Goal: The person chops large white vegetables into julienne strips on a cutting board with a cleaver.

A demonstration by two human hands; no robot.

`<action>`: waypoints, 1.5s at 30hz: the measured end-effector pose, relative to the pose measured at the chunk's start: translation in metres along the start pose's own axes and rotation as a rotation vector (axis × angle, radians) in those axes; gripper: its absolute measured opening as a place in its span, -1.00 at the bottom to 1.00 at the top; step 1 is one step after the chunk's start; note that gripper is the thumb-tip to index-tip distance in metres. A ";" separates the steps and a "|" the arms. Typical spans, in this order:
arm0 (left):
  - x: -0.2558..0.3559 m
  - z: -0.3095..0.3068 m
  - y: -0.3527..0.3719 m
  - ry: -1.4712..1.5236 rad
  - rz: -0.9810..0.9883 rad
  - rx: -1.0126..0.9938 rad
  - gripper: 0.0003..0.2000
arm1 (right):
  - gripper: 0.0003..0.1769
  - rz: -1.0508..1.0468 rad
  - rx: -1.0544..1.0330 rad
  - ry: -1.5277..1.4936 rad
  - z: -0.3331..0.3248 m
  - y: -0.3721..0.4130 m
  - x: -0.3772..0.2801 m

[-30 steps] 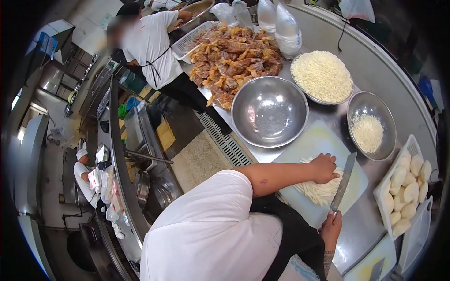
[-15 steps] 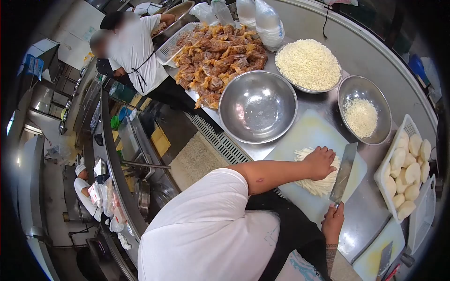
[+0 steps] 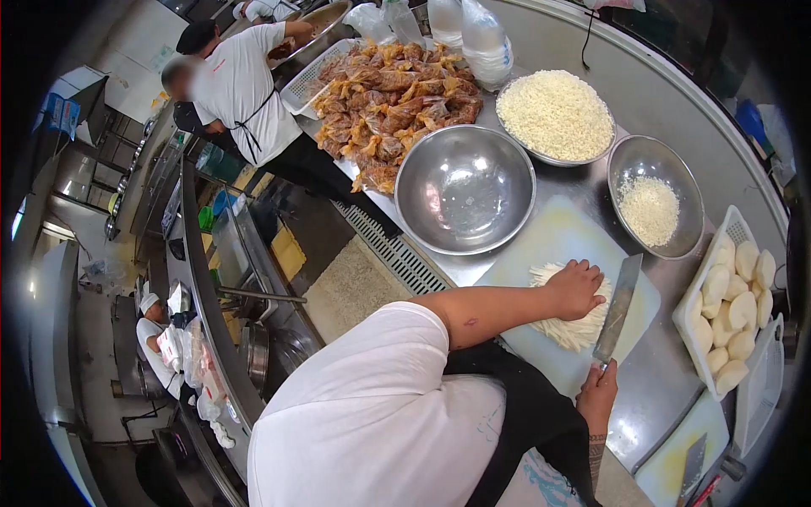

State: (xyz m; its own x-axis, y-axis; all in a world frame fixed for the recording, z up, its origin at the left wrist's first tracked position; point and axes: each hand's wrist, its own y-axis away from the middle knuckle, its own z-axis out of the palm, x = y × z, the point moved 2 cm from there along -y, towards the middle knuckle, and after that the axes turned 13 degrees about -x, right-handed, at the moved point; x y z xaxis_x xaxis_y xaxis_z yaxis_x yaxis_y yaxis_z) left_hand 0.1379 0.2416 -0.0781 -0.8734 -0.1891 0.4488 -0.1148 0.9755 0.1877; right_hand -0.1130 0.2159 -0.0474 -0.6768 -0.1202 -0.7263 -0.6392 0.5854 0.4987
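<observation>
Strips (image 3: 568, 335) heaped on board (image 3: 553, 241) on worktop (image 3: 655, 410), held down by left hand (image 3: 577, 287), fingers curled, nothing pinched. Knife (image 3: 617, 306) clasped in right hand (image 3: 598, 390), grip pressed round handle, blade beside strips.
</observation>
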 end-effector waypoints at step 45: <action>0.016 0.006 -0.022 -0.236 -0.035 0.034 -0.69 | -0.64 -0.026 -0.029 0.263 -0.021 0.031 -0.028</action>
State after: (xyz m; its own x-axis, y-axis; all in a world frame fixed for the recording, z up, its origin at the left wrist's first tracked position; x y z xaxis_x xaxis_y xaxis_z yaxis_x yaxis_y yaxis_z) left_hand 0.1234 0.2176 -0.0804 -0.9546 -0.1949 0.2253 -0.1589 0.9728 0.1683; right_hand -0.1216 0.2205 -0.0009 -0.7295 -0.3415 -0.5926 -0.6651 0.5563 0.4982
